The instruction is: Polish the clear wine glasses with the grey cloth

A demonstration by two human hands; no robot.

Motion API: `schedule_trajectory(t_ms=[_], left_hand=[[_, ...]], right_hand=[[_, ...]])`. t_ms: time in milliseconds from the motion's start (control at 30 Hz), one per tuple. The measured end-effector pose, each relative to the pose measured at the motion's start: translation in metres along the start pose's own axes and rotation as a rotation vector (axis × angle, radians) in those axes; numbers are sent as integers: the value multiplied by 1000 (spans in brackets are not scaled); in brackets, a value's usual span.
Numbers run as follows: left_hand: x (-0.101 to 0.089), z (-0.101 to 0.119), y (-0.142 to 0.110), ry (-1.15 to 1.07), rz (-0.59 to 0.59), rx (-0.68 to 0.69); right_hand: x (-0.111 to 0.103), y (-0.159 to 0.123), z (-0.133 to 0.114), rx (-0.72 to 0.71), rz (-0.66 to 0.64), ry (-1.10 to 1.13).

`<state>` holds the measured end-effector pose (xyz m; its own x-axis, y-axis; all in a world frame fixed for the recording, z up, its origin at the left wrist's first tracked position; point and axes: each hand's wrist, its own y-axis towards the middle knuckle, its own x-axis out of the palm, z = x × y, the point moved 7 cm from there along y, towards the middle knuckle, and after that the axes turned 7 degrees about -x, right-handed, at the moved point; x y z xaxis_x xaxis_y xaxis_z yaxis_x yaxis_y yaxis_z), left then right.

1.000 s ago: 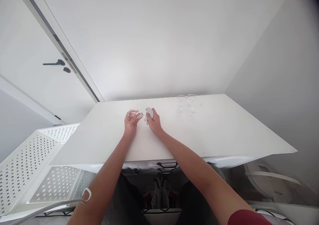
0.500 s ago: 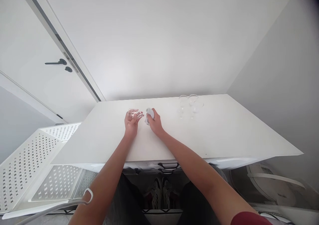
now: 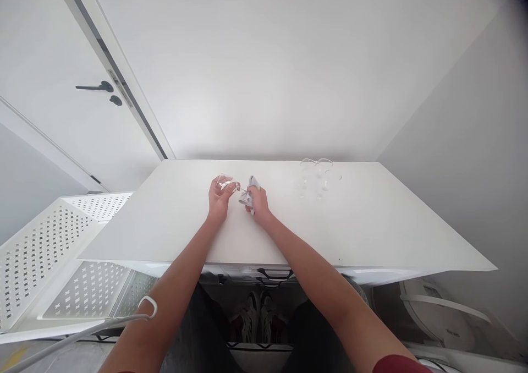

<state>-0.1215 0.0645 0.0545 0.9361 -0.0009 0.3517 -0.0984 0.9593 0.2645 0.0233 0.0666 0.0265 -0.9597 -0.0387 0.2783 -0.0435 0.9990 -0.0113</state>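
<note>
Above the white cabinet top, my left hand (image 3: 218,199) is closed around the bowl of a clear wine glass (image 3: 225,180), which lies tilted on its side with its stem toward the right. My right hand (image 3: 258,202) grips a light grey cloth (image 3: 246,198) at the stem end of that glass. Much of the cloth is bunched under my fingers, and the foot of the glass is hidden there. Farther right, several clear stemmed glasses (image 3: 319,172) stand together near the back edge, their outlines faint against the white.
Behind the cabinet top (image 3: 371,224) rises a white wall. A door with a dark handle (image 3: 95,87) is at the left, above a white perforated rack (image 3: 45,246). Below the front edge are drawer handles (image 3: 275,274); a white cable (image 3: 103,324) crosses near my left forearm.
The cloth in my right hand has turned and shows more of its folds beside the stem. My left hand has rolled the glass slightly. The camera view has shifted a little.
</note>
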Motion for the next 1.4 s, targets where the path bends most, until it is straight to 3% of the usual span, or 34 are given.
schedule_trajectory(t_ms=[67,100,167,300,367,467,533,600,667,733,800,900,1000,1133,1400], left_hand=[[2,-2,1,25,-1,6],[2,-2,1,29,4,7],[0,-3,2,18,15,2],[-3,-1,1,-42,-24,-21],[-1,-1,0,-35,-63,-35],[1,-2,-1,12,-76,-33],[2,-2,-1,33,-64,-21],[1,0,0,43,-47,4],[-6,7,2,56,10,63],[-21,20,3,90,117,151],[-44,35,5,161,254,232],[-86,56,10,378,451,263],[-126,70,17,555,564,235],[-161,74,27,644,611,157],[-183,69,53,787,556,173]], right_hand=[[4,1,13,191,-74,108],[5,1,14,209,-99,119],[2,1,5,70,-76,42],[1,-8,-24,-386,-23,-193],[-3,-6,-19,-326,22,-172],[-8,4,5,18,56,8],[-8,8,14,137,38,120],[-14,12,9,65,79,127],[-21,12,-2,-115,141,37],[-22,8,-14,-289,141,-66],[-19,4,-19,-360,99,-126],[-11,2,-18,-322,-18,-145],[-3,1,-18,-289,-108,-135],[1,2,-17,-273,-132,-169],[6,1,-6,-236,-264,-303]])
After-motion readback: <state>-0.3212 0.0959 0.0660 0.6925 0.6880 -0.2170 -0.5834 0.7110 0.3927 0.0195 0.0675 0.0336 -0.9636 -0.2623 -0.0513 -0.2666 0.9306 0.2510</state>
